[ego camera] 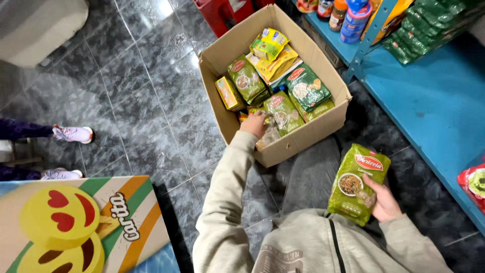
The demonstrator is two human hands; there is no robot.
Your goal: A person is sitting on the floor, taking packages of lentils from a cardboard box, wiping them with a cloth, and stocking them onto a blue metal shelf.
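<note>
The packet (pixel 269 132) lies in the near corner of the box (pixel 303 139), gripped from above by the left hand (pixel 255 125); lift it straight clear of that wall while the right hand (pixel 382 202), outside the box, holds a green pack (pixel 357 183).

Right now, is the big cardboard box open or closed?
Open. The cardboard box has its flaps up, green packets show inside, and the left hand reaches in.
</note>
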